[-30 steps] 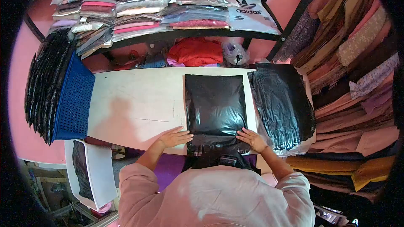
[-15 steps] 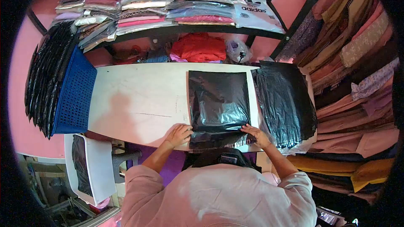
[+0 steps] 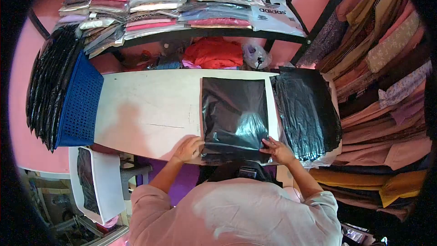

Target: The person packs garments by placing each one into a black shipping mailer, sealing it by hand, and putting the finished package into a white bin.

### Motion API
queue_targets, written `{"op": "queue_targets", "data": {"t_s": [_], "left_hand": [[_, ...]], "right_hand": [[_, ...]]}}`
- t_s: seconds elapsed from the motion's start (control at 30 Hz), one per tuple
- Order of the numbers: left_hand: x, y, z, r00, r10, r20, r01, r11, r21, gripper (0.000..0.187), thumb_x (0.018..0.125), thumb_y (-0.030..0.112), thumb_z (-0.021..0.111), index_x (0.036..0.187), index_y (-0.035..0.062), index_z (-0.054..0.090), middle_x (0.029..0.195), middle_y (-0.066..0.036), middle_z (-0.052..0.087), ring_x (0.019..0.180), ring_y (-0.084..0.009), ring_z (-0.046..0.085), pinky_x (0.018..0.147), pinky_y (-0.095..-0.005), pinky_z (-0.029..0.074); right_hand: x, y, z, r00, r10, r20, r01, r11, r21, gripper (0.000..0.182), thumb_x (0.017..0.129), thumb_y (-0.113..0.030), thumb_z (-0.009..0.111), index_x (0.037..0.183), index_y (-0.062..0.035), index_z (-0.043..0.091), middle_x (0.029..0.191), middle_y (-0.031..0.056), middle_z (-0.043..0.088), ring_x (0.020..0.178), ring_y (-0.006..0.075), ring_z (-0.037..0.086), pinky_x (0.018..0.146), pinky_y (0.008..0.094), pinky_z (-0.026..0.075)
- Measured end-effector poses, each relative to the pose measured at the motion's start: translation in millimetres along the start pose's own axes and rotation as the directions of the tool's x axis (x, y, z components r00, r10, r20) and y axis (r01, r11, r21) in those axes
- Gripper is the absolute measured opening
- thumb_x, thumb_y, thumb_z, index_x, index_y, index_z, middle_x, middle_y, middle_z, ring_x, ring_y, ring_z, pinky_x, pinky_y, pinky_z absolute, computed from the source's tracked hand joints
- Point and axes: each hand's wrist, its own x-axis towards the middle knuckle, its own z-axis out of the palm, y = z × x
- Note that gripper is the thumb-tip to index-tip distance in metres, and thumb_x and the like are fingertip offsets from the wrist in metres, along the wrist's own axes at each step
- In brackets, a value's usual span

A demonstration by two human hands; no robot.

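Observation:
A flat, glossy black plastic bag (image 3: 234, 109) lies on the white table in front of me, with a crease running across its lower part. My left hand (image 3: 189, 148) is at its lower left edge, with bent fingers closed on the plastic. At the lower right corner, my right hand (image 3: 279, 151) touches the bag, fingers apart. A stack of similar black bags (image 3: 307, 111) lies just right of it, near my right hand.
On the left, a blue perforated basket (image 3: 79, 102) holds several upright black packages (image 3: 50, 86). Packed folded clothes (image 3: 154, 11) fill the shelf behind the table (image 3: 141, 123). Hanging garments (image 3: 382, 109) line the right side. Below left stands a white bin (image 3: 107, 182) with black plastic inside.
The crease near the bag's lower edge now sits lower and the strip below it looks narrower. My left hand has shifted slightly left and down; my right hand remains at the right corner.

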Motion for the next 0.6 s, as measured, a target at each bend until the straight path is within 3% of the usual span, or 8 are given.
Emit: {"op": "queue_targets", "data": {"t_s": [0.07, 0.13, 0.2, 0.23, 0.4, 0.47, 0.5, 0.6], "left_hand": [[-13, 4, 22, 0.795, -0.595, -0.119, 0.534, 0.778, -0.330, 0.022, 0.075, 0.010, 0.054, 0.096, 0.0043, 0.056, 0.090, -0.014, 0.056, 0.081, -0.0275, 0.056, 0.076, -0.0348, 0.044], [4, 8, 27, 0.775, -0.572, -0.269, 0.506, 0.817, -0.278, 0.018, 0.080, 0.017, 0.053, 0.088, 0.0022, 0.058, 0.082, -0.015, 0.058, 0.077, -0.0293, 0.057, 0.066, -0.0354, 0.044], [21, 16, 25, 0.616, -0.787, 0.030, 0.776, 0.599, -0.196, 0.021, 0.082, 0.021, 0.053, 0.078, 0.0012, 0.058, 0.071, -0.014, 0.059, 0.068, -0.0300, 0.058, 0.059, -0.0367, 0.043], [25, 16, 32, 0.575, -0.818, 0.009, 0.787, 0.550, -0.281, 0.023, 0.082, 0.021, 0.055, 0.071, 0.0006, 0.057, 0.059, -0.011, 0.056, 0.055, -0.0255, 0.056, 0.053, -0.0335, 0.041], [26, 5, 34, 0.539, -0.826, -0.164, 0.591, 0.509, -0.626, 0.018, 0.081, 0.016, 0.057, 0.073, -0.0005, 0.056, 0.059, -0.012, 0.053, 0.052, -0.0137, 0.049, 0.051, -0.0265, 0.039], [17, 8, 19, 0.658, -0.750, -0.065, 0.667, 0.621, -0.411, 0.017, 0.080, 0.013, 0.056, 0.072, -0.0011, 0.056, 0.057, -0.012, 0.053, 0.052, -0.0197, 0.052, 0.052, -0.0293, 0.041], [8, 4, 18, 0.735, -0.677, 0.046, 0.651, 0.686, -0.325, 0.009, 0.079, 0.009, 0.054, 0.080, 0.0005, 0.055, 0.070, -0.015, 0.057, 0.064, -0.0277, 0.057, 0.058, -0.0328, 0.044], [-2, 4, 18, 0.785, -0.600, -0.154, 0.599, 0.798, -0.056, 0.020, 0.076, 0.006, 0.053, 0.096, 0.0053, 0.055, 0.094, -0.016, 0.056, 0.086, -0.0337, 0.054, 0.070, -0.0362, 0.045]], "right_hand": [[1, 3, 14, 0.999, -0.001, -0.054, -0.003, 0.996, -0.084, 0.054, 0.066, -0.006, 0.061, 0.114, -0.0276, 0.055, 0.141, 0.0015, 0.024, 0.127, 0.0308, 0.026, 0.100, 0.0383, 0.031], [1, 3, 18, 0.998, 0.028, -0.052, -0.033, 0.995, -0.096, 0.054, 0.067, -0.006, 0.061, 0.115, -0.0279, 0.054, 0.140, 0.0009, 0.025, 0.126, 0.0303, 0.027, 0.100, 0.0384, 0.031], [2, 2, 20, 0.996, 0.016, -0.090, -0.025, 0.996, -0.091, 0.052, 0.065, -0.006, 0.061, 0.113, -0.0257, 0.056, 0.138, 0.0017, 0.030, 0.125, 0.0300, 0.030, 0.099, 0.0380, 0.033], [3, 3, 19, 0.991, 0.001, -0.132, -0.014, 0.996, -0.092, 0.050, 0.064, -0.006, 0.061, 0.111, -0.0235, 0.058, 0.136, 0.0025, 0.034, 0.123, 0.0297, 0.034, 0.098, 0.0375, 0.035], [1, 5, 9, 0.889, -0.015, -0.457, 0.033, 0.999, 0.032, 0.039, 0.061, -0.005, 0.058, 0.098, -0.0135, 0.063, 0.118, 0.0036, 0.053, 0.115, 0.0267, 0.045, 0.090, 0.0346, 0.042], [-4, 7, 18, 0.928, -0.086, -0.363, 0.108, 0.993, 0.042, 0.036, 0.066, -0.005, 0.054, 0.100, -0.0137, 0.062, 0.118, 0.0028, 0.053, 0.116, 0.0261, 0.044, 0.091, 0.0358, 0.041], [-10, 4, 18, 0.976, -0.088, -0.197, 0.078, 0.995, -0.058, 0.039, 0.071, -0.007, 0.051, 0.109, -0.0144, 0.058, 0.121, 0.0031, 0.051, 0.118, 0.0268, 0.041, 0.093, 0.0368, 0.038], [-11, 5, 32, 0.966, -0.088, -0.245, 0.090, 0.996, -0.004, 0.047, 0.074, -0.008, 0.050, 0.120, -0.0152, 0.049, 0.125, 0.0036, 0.047, 0.121, 0.0274, 0.037, 0.095, 0.0376, 0.035]]}}
